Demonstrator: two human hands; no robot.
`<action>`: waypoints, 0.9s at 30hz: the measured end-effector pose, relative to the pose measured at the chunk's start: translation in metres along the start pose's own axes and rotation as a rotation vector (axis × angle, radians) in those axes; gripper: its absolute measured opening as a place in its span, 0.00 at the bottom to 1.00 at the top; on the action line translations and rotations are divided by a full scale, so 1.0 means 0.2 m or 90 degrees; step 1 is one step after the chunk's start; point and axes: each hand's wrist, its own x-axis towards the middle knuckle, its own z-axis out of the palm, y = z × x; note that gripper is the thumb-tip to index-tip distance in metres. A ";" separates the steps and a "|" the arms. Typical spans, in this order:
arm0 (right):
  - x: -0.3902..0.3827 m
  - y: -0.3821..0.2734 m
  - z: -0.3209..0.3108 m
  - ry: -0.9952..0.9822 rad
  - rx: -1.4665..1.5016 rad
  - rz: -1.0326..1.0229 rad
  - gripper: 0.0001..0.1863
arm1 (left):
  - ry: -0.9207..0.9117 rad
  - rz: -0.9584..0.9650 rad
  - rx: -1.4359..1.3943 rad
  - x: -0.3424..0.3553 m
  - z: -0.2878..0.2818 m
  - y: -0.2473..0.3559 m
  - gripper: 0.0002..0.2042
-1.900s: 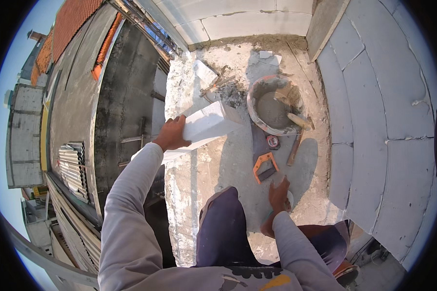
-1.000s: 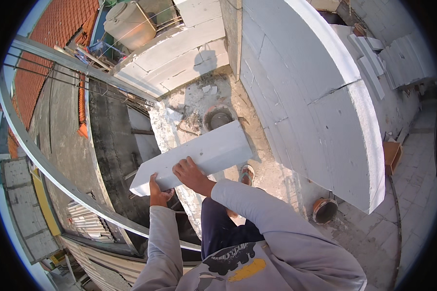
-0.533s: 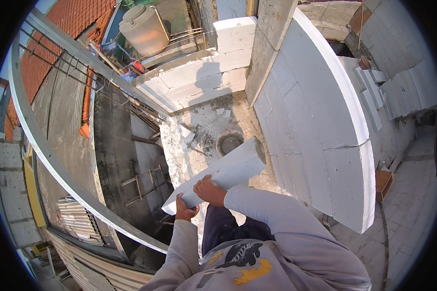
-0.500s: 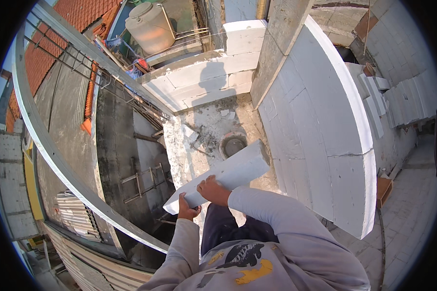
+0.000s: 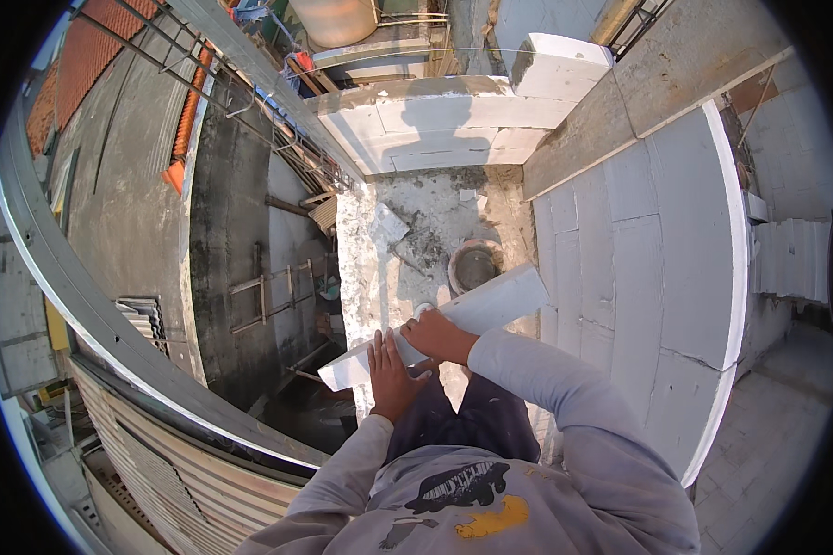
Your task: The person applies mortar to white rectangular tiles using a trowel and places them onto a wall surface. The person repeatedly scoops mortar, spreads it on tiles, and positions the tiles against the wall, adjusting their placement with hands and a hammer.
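A long, pale lightweight concrete block (image 5: 500, 301) lies slantwise in front of my legs, its left end lower in the picture than its right. My left hand (image 5: 394, 375) is laid against the block near its left end, fingers straight and flat on it, thumb out to the side. Close beside it, my right hand (image 5: 440, 336) has its fingers bent over the block's far edge, gripping it. A small round pale thing (image 5: 423, 308) shows just past the right fingertips; its kind is unclear. What bears the block's weight underneath is hidden.
Beyond the block, a round bucket (image 5: 477, 265) with grey contents stands on the rough floor among scraps. A low block wall (image 5: 435, 120) crosses the far side; a taller one (image 5: 639, 268) rises right. Left, a curved-looking metal beam (image 5: 93, 301) borders a drop with a ladder (image 5: 273, 294).
The block has rolled to show a narrower face. My left hand has gone from clasping its end to lying flat; my right hand has shifted slightly along it. The view has turned.
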 end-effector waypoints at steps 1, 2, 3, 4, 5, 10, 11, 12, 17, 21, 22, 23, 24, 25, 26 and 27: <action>0.03 -0.02 0.03 0.006 -0.010 0.001 0.29 | 0.030 0.012 -0.006 0.08 0.02 -0.01 0.55; 0.09 -0.03 0.06 0.015 -0.028 -0.004 0.25 | -0.016 -0.016 -0.019 0.13 0.02 -0.05 0.56; 0.09 -0.02 0.04 0.014 -0.016 -0.004 0.23 | -0.074 -0.027 -0.034 0.19 0.02 -0.09 0.57; 0.08 0.01 -0.02 0.015 -0.006 -0.004 0.21 | -0.128 -0.036 -0.047 0.25 0.05 -0.13 0.58; 0.09 0.03 -0.04 0.021 0.006 -0.007 0.20 | -0.122 -0.020 -0.035 0.29 0.09 -0.16 0.56; 0.00 0.13 -0.11 0.516 0.246 0.046 0.16 | -0.126 0.077 -0.018 0.33 0.27 -0.44 0.45; -0.09 0.23 -0.15 0.620 0.358 0.028 0.15 | -0.084 -0.052 -0.097 0.35 0.28 -0.38 0.39; -0.22 0.40 0.08 0.588 0.564 0.130 0.13 | -0.125 -0.184 -0.034 0.36 0.30 -0.34 0.38; -0.52 1.23 1.74 0.241 0.172 0.701 0.18 | -0.143 -0.368 0.012 0.41 0.60 -0.56 0.38; -0.43 1.52 2.21 -0.002 -0.002 0.782 0.18 | -0.139 -0.413 0.012 0.36 0.74 -0.69 0.37; -0.42 1.50 2.23 -0.008 -0.002 0.754 0.18 | -0.143 -0.428 0.010 0.32 0.77 -0.72 0.37; -0.43 1.47 2.22 -0.011 -0.003 0.730 0.17 | -0.145 -0.439 0.007 0.28 0.78 -0.74 0.37; -0.42 1.52 2.10 0.002 -0.024 0.691 0.16 | -0.137 -0.464 0.013 0.24 0.81 -0.76 0.37; -0.44 1.48 1.92 0.013 -0.007 0.672 0.18 | -0.122 -0.506 0.015 0.13 0.83 -0.76 0.37; -0.54 1.42 1.95 -0.040 0.029 0.669 0.20 | -0.130 -0.522 0.020 0.06 0.79 -0.74 0.38; -0.64 1.42 1.98 -0.077 0.058 0.668 0.21 | -0.158 -0.526 0.023 0.04 0.75 -0.71 0.38</action>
